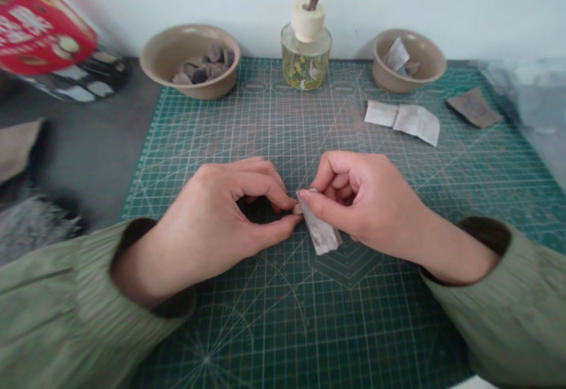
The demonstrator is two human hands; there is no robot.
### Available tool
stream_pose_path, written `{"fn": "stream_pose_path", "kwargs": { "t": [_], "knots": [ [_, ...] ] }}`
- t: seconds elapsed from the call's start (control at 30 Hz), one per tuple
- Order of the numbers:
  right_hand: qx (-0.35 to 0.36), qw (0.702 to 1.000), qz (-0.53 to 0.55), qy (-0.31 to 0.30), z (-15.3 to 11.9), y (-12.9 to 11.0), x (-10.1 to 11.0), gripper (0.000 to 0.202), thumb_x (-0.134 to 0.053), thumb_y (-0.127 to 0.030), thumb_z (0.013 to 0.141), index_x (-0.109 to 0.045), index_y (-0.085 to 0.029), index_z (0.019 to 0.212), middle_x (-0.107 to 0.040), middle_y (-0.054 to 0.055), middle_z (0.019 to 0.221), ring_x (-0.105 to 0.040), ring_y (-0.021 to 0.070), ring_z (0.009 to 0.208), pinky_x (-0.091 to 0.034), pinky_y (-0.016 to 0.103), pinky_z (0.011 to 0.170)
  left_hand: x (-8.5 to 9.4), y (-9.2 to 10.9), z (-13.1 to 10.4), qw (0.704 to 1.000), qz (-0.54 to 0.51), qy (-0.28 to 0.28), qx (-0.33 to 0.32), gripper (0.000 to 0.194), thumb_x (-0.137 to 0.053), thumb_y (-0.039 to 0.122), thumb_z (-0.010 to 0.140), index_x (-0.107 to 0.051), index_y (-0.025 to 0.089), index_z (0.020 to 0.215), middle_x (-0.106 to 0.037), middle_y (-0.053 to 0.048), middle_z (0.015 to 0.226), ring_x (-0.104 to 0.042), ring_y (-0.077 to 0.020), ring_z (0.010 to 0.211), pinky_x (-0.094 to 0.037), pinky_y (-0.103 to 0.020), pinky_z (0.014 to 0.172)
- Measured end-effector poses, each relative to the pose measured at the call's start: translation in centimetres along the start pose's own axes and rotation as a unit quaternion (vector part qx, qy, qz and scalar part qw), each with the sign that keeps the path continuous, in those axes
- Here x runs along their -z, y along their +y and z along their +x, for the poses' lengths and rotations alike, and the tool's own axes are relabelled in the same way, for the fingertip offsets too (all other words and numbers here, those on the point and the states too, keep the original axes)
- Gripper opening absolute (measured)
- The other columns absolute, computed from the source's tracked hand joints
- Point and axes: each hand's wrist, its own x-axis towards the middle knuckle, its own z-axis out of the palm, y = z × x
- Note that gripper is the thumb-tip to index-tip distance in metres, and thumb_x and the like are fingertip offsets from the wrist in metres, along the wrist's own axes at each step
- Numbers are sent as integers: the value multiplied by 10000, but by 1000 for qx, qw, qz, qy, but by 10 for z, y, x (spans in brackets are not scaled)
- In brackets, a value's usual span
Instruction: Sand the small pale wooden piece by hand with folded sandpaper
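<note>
Large white Chinese characters point(27, 28), too blurry for a sure reading, on the red package point(59, 15).

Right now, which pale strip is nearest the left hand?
The narrow strip pinched in the right hand; other pale pieces lie farther off, on the green cutting mat and in the smaller bowl.

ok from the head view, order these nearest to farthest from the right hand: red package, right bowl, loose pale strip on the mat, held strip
1. Held strip: in the right hand
2. Loose pale strip: beyond, on the mat
3. Right bowl: behind that strip
4. Red package: far left
</note>
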Motion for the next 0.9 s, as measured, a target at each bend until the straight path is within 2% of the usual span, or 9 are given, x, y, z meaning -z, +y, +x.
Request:
{"fn": "stream_pose_path", "kwargs": {
  "t": [0.07, 0.2, 0.37, 0.47, 0.6, 0.8, 0.9],
  "knots": [
    [-1, 1000, 3, -16, 0, 0, -1, 370, -1081, -319, 1036, -734, -257, 922, -773, -62, 727, -651, 131, 584, -481, 273, 553, 0, 0, 0, 1000, 1, -3, 4, 161, -934, 268, 1071, -904, 285, 914, -923, -2, 1025, -826, -181, 870, -656, -318, 853],
    [-2, 1000, 4, 3, 0, 0, -2, 384, -1078, -334, 1040, -721, -260, 919, -777, -58, 730, -654, 133, 587, -477, 276, 553, -1, 1, 1, 1000, -2, 3, 1, 152, -933, 271, 1073, -908, 289, 925, -922, 5, 1022, -828, -177, 873, -655, -310, 866],
    [8, 1000, 2, 1, -1, -2, -1, 368, -1070, -277, 1037, -725, -255, 912, -771, -68, 727, -657, 124, 590, -473, 268, 547, -1, 1, 1, 1000, -1, 1, -3, 169, -937, 248, 1071, -899, 286, 911, -913, 15, 1011, -817, -167, 852, -639, -318, 849],
    [7, 1000, 1, -28, -1, -2, -1, 369, -1069, -254, 1034, -724, -255, 906, -761, -77, 710, -644, 118, 574, -473, 267, 548, -1, 0, 1, 1000, -3, 6, -5, 165, -947, 240, 1054, -888, 287, 908, -904, 23, 997, -819, -166, 855, -624, -323, 829],
    [12, 1000, -6, 1, -1, -1, -2, 345, -1067, -272, 1043, -743, -255, 927, -788, -61, 742, -693, 134, 614, -495, 267, 563, 1, -1, -1, 1000, 0, 3, -5, 175, -941, 248, 1068, -881, 284, 908, -902, 19, 1002, -817, -171, 854, -617, -328, 824],
    [-4, 1000, 8, -29, -1, -4, 4, 353, -1040, -215, 1024, -716, -252, 890, -747, -76, 704, -638, 111, 580, -461, 235, 524, 1, -1, -1, 1000, -1, 1, -9, 199, -944, 248, 1082, -885, 279, 894, -899, 10, 993, -800, -170, 834, -604, -318, 800],
    [-21, 997, -3, -81, -2, -10, 14, 343, -996, -178, 1006, -708, -250, 834, -679, -91, 629, -575, 96, 533, -401, 220, 475, -1, -1, 1, 1000, -4, 6, -11, 204, -970, 273, 1095, -896, 271, 906, -888, 2, 975, -796, -171, 829, -593, -316, 781]
  ]
}}
